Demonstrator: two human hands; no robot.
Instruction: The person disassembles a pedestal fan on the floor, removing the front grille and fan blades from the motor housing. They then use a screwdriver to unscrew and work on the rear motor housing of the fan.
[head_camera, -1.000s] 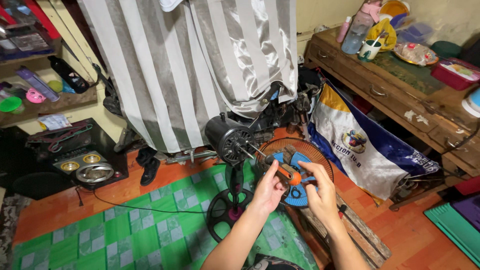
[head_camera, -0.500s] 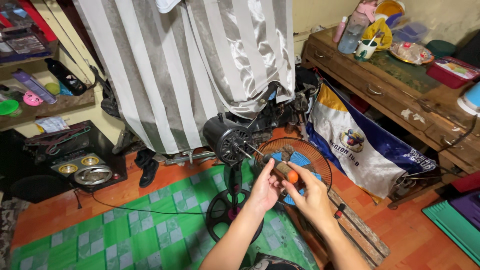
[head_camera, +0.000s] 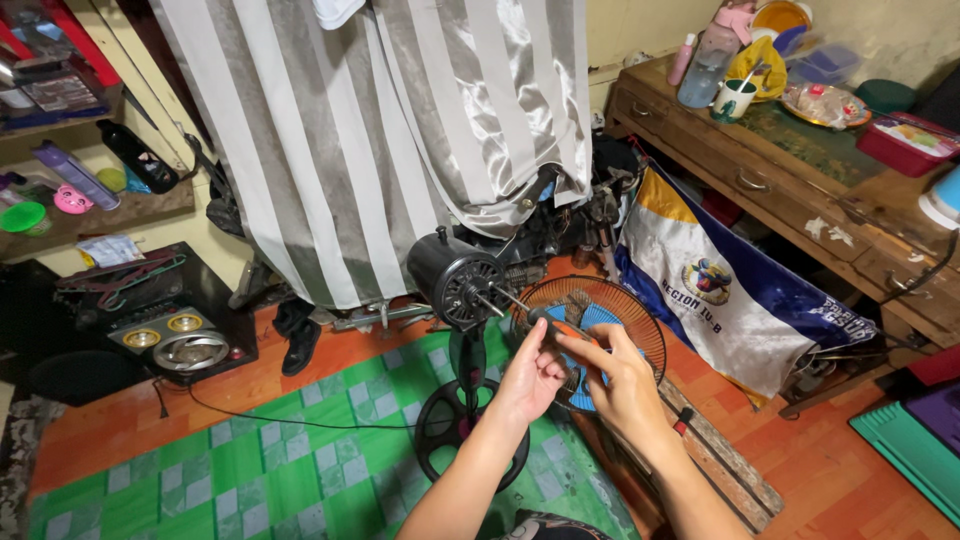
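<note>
Both hands, left hand (head_camera: 530, 375) and right hand (head_camera: 622, 385), pinch a small dark part (head_camera: 548, 318) just off the motor shaft (head_camera: 505, 297). The fan motor (head_camera: 455, 280) stands bare; grille (head_camera: 590, 325) and blue blade (head_camera: 585, 340) remain unmounted behind.

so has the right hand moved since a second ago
Yes. The right hand has come up and left toward the fan motor; earlier it sat lower right, over the blue blade.

One fan (head_camera: 462, 290), two hands (head_camera: 530, 378)
</note>
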